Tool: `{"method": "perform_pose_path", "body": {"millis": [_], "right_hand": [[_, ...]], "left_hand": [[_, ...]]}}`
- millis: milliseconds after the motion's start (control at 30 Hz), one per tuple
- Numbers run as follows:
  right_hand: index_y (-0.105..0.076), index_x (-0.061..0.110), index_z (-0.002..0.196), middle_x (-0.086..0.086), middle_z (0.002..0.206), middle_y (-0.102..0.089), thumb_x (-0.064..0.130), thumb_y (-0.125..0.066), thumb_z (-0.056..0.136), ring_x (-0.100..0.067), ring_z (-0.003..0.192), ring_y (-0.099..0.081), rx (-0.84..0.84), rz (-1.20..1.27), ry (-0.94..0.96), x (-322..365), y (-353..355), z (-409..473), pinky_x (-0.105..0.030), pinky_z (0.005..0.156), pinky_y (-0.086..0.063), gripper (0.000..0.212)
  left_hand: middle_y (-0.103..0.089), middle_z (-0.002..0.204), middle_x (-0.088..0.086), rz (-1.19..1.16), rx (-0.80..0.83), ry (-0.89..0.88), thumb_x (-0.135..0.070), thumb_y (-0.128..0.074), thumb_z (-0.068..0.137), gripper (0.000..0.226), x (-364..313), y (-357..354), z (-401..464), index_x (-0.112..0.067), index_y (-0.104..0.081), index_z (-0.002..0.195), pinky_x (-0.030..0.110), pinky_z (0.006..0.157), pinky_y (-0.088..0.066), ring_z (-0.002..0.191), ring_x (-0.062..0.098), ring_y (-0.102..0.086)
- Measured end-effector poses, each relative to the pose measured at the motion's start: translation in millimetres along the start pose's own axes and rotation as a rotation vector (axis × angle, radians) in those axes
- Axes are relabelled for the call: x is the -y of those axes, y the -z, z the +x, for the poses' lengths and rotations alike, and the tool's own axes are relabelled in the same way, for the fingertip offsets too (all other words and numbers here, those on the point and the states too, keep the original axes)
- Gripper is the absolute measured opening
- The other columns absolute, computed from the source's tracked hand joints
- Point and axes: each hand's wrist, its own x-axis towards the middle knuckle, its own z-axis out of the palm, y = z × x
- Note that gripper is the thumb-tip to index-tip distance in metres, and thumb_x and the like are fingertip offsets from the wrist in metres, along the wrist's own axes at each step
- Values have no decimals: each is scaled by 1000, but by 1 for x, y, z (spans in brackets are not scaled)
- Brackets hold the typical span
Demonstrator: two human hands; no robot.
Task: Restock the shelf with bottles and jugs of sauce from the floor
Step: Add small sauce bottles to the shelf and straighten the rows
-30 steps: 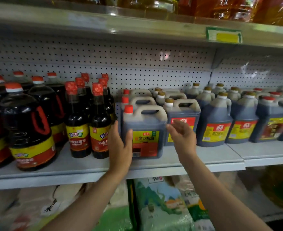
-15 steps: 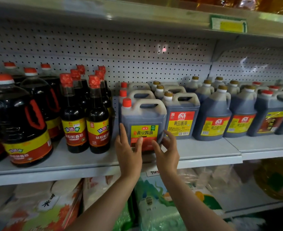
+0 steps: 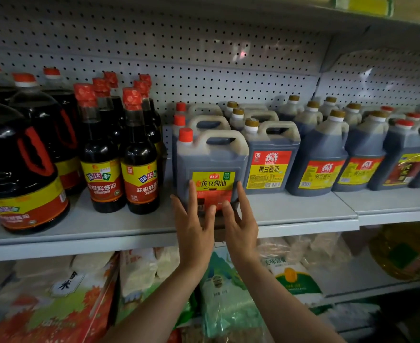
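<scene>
A square grey jug of dark soy sauce (image 3: 211,167) with a red cap and a yellow-and-red label stands upright at the front of the grey shelf (image 3: 290,214). My left hand (image 3: 194,224) and my right hand (image 3: 240,225) both press on its lower front face with straight fingers, side by side. Two more red-capped jugs (image 3: 183,120) stand in a row behind it.
Left of the jug stand tall dark bottles (image 3: 139,154) with red caps and round jugs (image 3: 18,169) with red handles. To the right are several jugs with gold caps (image 3: 270,157). Bags of rice (image 3: 55,300) fill the shelf below. A pegboard wall backs the shelf.
My right hand came from the neighbouring jug to the front jug's face. Both hands now sit close together low on its label, and the view has tilted downward.
</scene>
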Motion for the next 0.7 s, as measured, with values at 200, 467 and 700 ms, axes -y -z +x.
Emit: {"method": "perform_pose_path", "body": {"millis": [200, 467, 700], "right_hand": [[-35, 55, 150, 14, 158, -40, 68, -55, 92, -8, 149, -33, 3, -45, -5, -2, -6, -2, -41, 113, -45, 63], [-41, 50, 148, 12, 156, -43, 50, -52, 97, -3, 148, -33, -20, -58, -2, -1, -6, 2, -21, 110, -43, 52], [-31, 69, 143, 14, 156, -44, 77, -49, 85, -12, 148, -36, -27, -86, -70, -4, -22, 12, -50, 116, -40, 61]], "left_hand": [[5, 167, 7, 29, 11, -8, -61, -34, 96, 64, 1, 2, 0, -66, 7, 145, 53, 114, -37, 153, 28, -11], [0, 167, 12, 145, 97, 68, -67, -19, 93, 63, -5, 8, 1, -61, 12, 148, 53, 110, -41, 152, 32, -18], [1, 167, 11, 64, 170, 115, -58, -29, 99, 60, -4, 13, 18, -59, 3, 150, 46, 109, -39, 151, 33, -21]]}}
